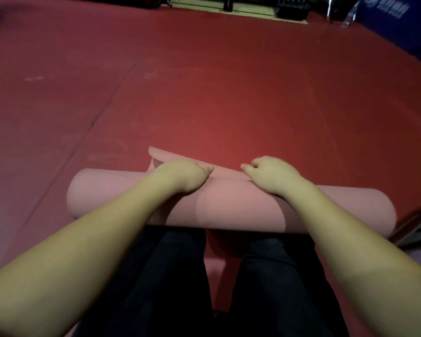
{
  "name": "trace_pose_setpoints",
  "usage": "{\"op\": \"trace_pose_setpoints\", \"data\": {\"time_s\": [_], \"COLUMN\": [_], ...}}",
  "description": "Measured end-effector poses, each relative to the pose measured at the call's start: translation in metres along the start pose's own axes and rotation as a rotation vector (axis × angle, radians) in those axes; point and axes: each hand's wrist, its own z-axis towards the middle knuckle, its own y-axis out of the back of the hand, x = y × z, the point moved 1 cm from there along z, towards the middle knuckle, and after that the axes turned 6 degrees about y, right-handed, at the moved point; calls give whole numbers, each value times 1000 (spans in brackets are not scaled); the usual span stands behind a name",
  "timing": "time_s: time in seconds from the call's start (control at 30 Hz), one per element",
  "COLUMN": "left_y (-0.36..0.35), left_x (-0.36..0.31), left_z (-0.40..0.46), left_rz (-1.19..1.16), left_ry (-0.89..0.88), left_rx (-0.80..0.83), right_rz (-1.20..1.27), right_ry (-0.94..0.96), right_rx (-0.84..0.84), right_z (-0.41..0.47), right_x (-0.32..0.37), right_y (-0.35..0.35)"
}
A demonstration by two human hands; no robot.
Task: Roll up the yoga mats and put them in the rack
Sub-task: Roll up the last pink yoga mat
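Left hand [184, 175]: knuckles up, fingers curled over the far side of the pink yoga mat [229, 205], gripping the top of the roll left of its middle. Right hand [269, 173]: likewise curled over the roll's far upper edge, right of the middle, fingertips hidden behind the mat; the two hands lie apart with a bare strip of mat between them. Both bare forearms reach down to the roll from the near side. Yoga mat: pale pink, finely ribbed surface, rolled into a thick cylinder lying crosswise on the floor, just beyond the person's dark-trousered knees [180, 276]; a loose flap of the mat's end [161, 155] stands up beyond the left hand, its corner curling. A further patch of pink shows between the knees, nearer than the roll. Floor [204, 81]: dark red matting, with seam lines running away from the roll on its left; faint scuffs far left of the mat. Beyond the roll, at the far edge of the floor: dark equipment [292, 8], too dim to identify, and a blue padded panel [399, 18] with white lettering to the far right. Right of the roll: a grey metal frame [418, 227], partly out of view.
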Motion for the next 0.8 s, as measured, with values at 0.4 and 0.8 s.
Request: {"op": "trace_pose_setpoints", "data": {"time_s": [0.4, 0.8], "left_y": [9, -24], "left_x": [1, 9], "left_z": [74, 35], "left_rz": [8, 37], "left_ry": [7, -286], "left_rx": [285, -783], "right_rz": [-194, -86], "right_ry": [11, -54], "right_rx": [-409, -270], "right_z": [-43, 4], "right_x": [5, -5], "right_y": [-46, -23]}}
